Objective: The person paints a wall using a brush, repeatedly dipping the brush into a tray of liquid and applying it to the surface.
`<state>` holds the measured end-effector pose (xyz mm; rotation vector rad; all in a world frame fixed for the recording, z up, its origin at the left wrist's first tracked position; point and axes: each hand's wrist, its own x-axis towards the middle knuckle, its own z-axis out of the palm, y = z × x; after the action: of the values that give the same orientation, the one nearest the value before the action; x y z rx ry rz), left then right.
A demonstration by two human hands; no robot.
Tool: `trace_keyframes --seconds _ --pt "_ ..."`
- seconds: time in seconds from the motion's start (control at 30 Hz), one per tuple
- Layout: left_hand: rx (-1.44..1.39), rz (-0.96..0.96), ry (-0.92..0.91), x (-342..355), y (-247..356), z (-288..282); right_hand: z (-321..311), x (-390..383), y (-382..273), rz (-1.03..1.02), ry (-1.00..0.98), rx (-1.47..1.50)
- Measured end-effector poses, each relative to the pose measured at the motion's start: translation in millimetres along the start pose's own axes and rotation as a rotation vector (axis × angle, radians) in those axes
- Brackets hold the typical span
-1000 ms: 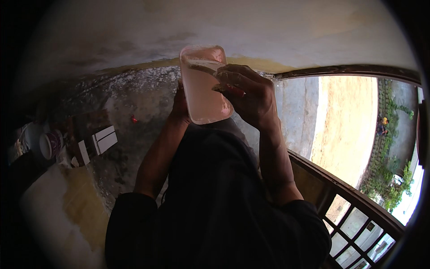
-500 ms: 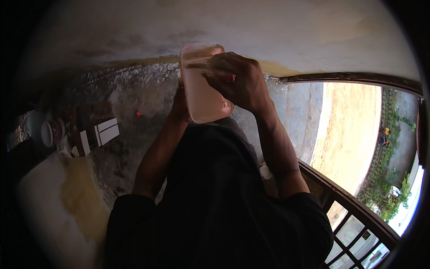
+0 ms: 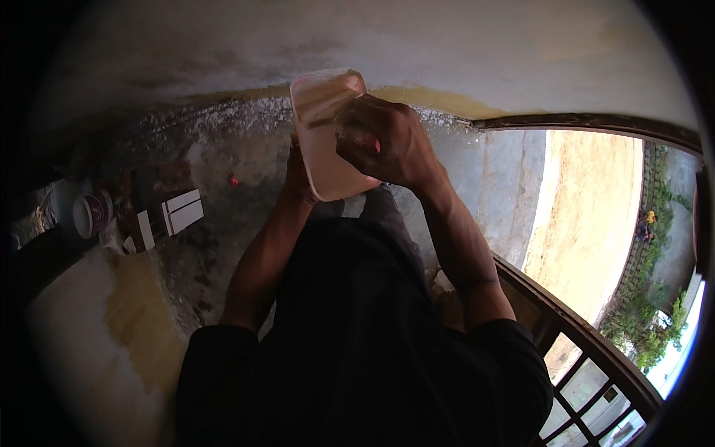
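Observation:
A pale pink, rounded rectangular tray (image 3: 320, 160) with smeared material along its top sits in front of my body. My left hand (image 3: 299, 175) grips it from the left side, its fingers mostly hidden behind it. Over the tray's right half, my right hand (image 3: 383, 138) is closed on a red-handled scraper (image 3: 370, 143); its blade is largely hidden by the hand.
A stained wall (image 3: 417, 52) spans the top. At left are a bucket (image 3: 97, 212), white panels (image 3: 182, 212) and a small red item (image 3: 233, 179) on the floor. An open doorway at right shows distant people (image 3: 646, 226); a barred frame (image 3: 585, 350) is at lower right.
My right hand has shifted left over the tray, covering more of the scraper. The tray has moved slightly left and up in the picture.

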<state>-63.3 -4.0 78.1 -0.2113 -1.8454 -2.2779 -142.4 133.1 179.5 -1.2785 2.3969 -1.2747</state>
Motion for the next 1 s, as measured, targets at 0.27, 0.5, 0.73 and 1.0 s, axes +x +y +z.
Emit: trace_keyframes --seconds 0.27,0.5,0.73,1.0 --pt "0.008 -0.046 0.115 12 25 16 -7 1 -3 -0.052 0.036 -0.035" --pt "0.857 0.29 0.1 28 58 27 -13 -6 -1 -0.062 0.058 -0.038" --pt "0.356 0.038 0.117 17 34 29 -14 -13 0 -0.021 0.023 -0.063" --pt "-0.895 -0.292 0.08 6 3 12 -23 -11 -12 -0.024 -0.019 -0.07"
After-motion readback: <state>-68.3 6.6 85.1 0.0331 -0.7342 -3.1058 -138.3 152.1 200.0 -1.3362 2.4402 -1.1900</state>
